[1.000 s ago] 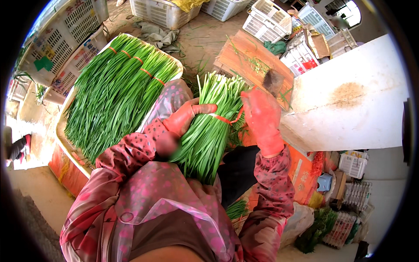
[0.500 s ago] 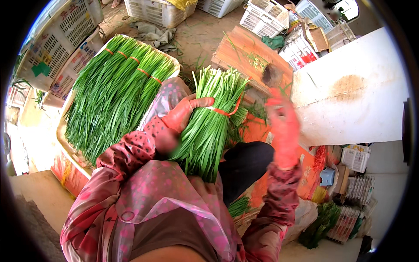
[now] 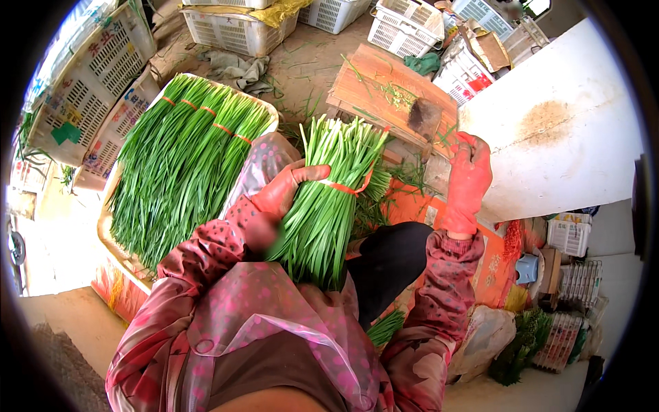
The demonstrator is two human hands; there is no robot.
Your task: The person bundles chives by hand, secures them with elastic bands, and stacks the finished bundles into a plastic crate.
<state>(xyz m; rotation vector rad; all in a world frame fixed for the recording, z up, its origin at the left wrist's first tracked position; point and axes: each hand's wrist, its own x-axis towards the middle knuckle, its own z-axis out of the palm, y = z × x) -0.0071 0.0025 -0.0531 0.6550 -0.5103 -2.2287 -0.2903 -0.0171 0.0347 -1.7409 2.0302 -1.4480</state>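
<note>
My left hand (image 3: 280, 191), in a red rubber glove, is closed around a thick bundle of garlic chives (image 3: 318, 226). The bundle stands tilted over my lap, pale cut ends up and green tips down. A red band (image 3: 347, 187) circles it just beside my thumb. Away to the right, my gloved right hand (image 3: 470, 175) is raised beside the wooden board, fingers curled together. Thin green blades show near its fingertips, but whether they are in its grip cannot be made out. Several banded chive bundles (image 3: 185, 178) lie side by side in a shallow tray (image 3: 104, 226) at my left.
A low wooden board (image 3: 367, 79) with a dark flat blade (image 3: 424, 118) and green scraps lies ahead. White plastic crates (image 3: 233, 31) stand at the back, with more stacked crates (image 3: 113, 58) at the left. A white panel (image 3: 549, 130) rises at the right. Orange sacking (image 3: 494, 271) covers the floor.
My right hand has moved a little up and to the right, and is no longer blurred. My left hand keeps hold of the chives. The whole view has shifted slightly.
</note>
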